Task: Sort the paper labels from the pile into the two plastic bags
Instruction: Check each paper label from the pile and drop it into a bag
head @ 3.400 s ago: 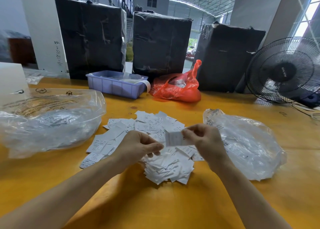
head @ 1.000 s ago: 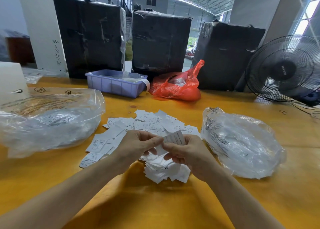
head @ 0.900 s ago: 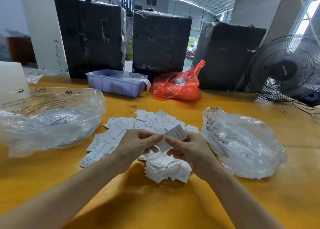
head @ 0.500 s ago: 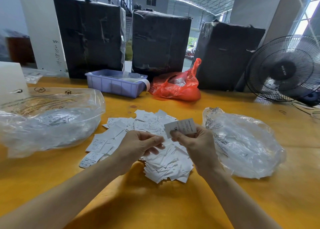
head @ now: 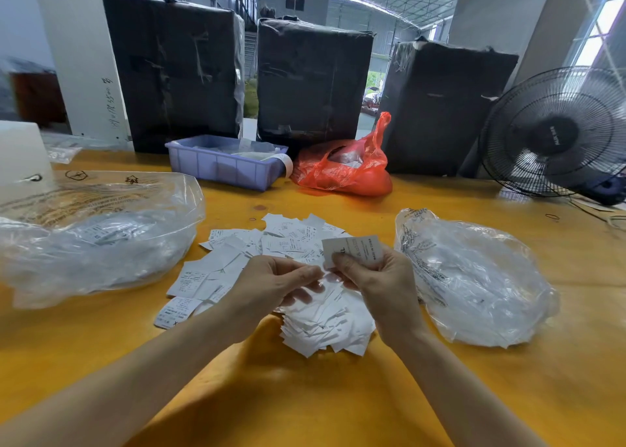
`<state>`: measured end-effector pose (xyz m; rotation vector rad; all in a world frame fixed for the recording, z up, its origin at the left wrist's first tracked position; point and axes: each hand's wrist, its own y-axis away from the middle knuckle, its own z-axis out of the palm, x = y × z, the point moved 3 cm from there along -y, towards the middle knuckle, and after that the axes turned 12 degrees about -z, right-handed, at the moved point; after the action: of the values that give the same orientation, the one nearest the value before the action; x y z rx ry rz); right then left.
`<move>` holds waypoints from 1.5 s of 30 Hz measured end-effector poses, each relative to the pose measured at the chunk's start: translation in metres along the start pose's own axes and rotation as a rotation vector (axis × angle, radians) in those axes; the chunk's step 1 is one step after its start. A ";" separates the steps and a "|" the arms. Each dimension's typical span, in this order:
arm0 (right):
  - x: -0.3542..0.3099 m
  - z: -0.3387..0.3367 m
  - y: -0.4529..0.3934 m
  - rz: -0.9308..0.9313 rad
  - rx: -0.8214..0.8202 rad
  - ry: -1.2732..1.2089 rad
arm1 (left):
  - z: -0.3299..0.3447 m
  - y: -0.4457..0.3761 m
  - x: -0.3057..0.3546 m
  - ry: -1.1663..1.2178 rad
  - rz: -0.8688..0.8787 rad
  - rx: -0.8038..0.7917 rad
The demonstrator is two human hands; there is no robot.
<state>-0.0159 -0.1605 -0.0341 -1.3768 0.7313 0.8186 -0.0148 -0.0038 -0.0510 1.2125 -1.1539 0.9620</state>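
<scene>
Now my right hand pinching one label printed "XL" and "MADE IN CHINA" above the pile mid-tabletop, my left hand loosely curled, holding nothing I can see.

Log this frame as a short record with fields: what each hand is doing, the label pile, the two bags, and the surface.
right hand: pinches one printed label, held up above the pile
left hand: fingers curled over the pile; whether it holds a label cannot be told
label pile: loose, between the bags
left bag: clear plastic, labels inside
right bag: clear plastic, crumpled
surface: yellow table
</scene>
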 end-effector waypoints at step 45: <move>0.009 0.003 0.003 0.317 0.026 -0.173 | -0.002 0.000 -0.001 -0.045 0.085 0.094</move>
<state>-0.0136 -0.1572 -0.0427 -1.1644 0.8330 1.1578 -0.0146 -0.0015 -0.0521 1.2744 -1.2153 1.0680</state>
